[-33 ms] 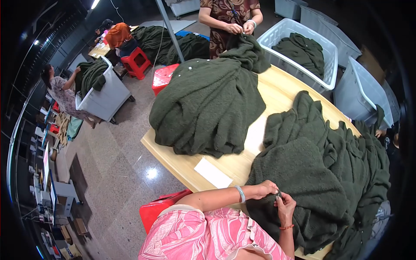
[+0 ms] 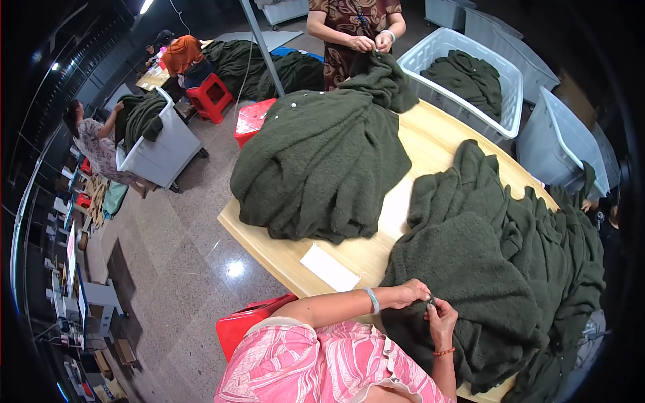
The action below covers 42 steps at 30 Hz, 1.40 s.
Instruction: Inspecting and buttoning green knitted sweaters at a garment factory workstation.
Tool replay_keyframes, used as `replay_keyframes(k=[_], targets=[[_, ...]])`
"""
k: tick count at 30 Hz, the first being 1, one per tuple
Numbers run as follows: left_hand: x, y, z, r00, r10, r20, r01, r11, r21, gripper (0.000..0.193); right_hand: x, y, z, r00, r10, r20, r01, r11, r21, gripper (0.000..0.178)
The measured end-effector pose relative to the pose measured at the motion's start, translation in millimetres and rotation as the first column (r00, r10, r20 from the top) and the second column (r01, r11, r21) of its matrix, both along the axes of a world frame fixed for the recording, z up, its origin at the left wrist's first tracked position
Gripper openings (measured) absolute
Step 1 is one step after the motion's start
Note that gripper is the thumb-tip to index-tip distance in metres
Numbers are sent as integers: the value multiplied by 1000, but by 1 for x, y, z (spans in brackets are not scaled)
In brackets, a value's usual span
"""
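At the near right of the table lies a dark green fleecy garment, spread in loose folds. My left hand is closed in a pinch on its near-left edge. Close beside it, my right hand pinches the same edge, with thumb and fingers pressed together. A tiny pale spot shows between the fingertips, too small to name. More dark green garments lie bunched against this one on the right. Another heap of them covers the left part of the table.
A white sheet lies on the wooden table near its front edge. Across from me, a person's hands hold a green garment. Plastic bins stand at the far right. Red stools and a wheeled white bin are left.
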<state>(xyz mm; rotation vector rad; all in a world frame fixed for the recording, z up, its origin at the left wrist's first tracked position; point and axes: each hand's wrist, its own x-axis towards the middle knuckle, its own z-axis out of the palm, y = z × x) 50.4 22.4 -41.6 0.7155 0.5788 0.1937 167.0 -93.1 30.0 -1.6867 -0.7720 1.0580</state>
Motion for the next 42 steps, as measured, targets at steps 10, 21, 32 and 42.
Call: replay_keyframes(k=[10, 21, 32, 42], targets=[[-4, -9, 21, 982, -11, -190, 128, 777, 616, 15, -2, -12, 4, 1000, 11, -4, -11, 1000, -10, 15], [-18, -6, 33, 993, -118, -11, 62, 437, 897, 17, -3, -14, 4, 960, 105, 258, -85, 992, -90, 14], [-16, -20, 25, 998, -64, -6, 29, 359, 933, 16, 0, -21, 8, 934, 162, 320, -134, 985, -109, 15], [-19, -9, 48, 999, 19, -47, 40, 266, 963, 10, -1, -9, 28, 823, 202, 531, -165, 979, -117, 17]])
